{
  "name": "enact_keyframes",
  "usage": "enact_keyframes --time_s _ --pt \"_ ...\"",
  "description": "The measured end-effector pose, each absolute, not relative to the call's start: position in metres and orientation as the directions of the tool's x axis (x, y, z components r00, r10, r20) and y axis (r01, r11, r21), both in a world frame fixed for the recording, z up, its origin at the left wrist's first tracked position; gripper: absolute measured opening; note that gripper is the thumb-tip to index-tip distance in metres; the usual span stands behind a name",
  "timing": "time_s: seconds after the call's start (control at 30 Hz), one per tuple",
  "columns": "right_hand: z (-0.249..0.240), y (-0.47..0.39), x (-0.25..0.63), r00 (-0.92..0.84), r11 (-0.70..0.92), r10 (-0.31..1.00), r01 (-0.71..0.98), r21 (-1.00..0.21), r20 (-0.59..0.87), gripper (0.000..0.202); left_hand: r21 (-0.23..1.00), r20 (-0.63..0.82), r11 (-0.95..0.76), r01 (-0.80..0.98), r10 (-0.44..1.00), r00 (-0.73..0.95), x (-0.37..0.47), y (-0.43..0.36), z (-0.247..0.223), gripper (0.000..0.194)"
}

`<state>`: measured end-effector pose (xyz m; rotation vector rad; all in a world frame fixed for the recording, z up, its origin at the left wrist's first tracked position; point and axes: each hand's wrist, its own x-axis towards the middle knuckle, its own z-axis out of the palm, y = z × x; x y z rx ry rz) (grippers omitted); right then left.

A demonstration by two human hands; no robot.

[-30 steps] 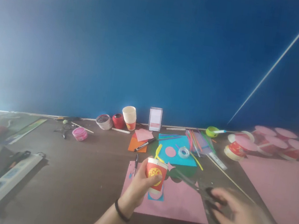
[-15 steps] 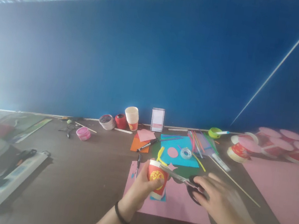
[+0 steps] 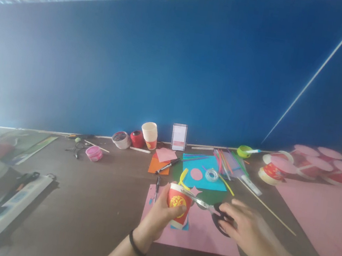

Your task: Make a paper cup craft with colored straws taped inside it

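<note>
Held in my left hand is a red and white paper cup with a yellow print, its thumb across the front. My right hand grips the black handles of a pair of scissors. The scissor blades reach left to the cup's upper rim; whether they bite into it I cannot tell. Yellow strips show just behind the rim. Beneath both hands lies a pink sheet of paper, with a small blue piece under the cup.
Behind are a blue sheet with a tape roll, an orange sheet, pens and pipe cleaners. Stacked cups stand at the wall. Pink-topped cups sit right, a power strip left.
The scissors' handles look closer together than before, and my right hand has closed a little. The cup stays in my left hand at the same spot. The whole view shifts slightly.
</note>
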<state>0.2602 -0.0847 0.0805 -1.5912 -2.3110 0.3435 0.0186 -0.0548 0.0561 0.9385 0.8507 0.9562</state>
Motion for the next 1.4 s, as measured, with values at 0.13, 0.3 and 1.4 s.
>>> enact_keyframes --time_s 0.13,0.3,1.4 --pt "0.077 -0.085 0.260 -0.329 0.230 0.942 0.768 -0.597 -0.061 0.010 0.946 -0.191 0.258 -0.197 0.933 0.306 0.019 -0.058 0.062 0.063" --pt "0.074 -0.089 0.256 -0.337 0.214 0.939 0.738 -0.640 -0.075 0.008 0.975 -0.165 0.195 -0.107 0.957 0.240 0.021 -0.061 0.066 0.066" --pt "0.078 -0.083 0.242 -0.417 0.503 0.801 0.858 -0.105 0.430 0.006 0.940 -0.156 0.216 -0.263 0.961 0.229 0.022 -0.066 0.063 0.068"
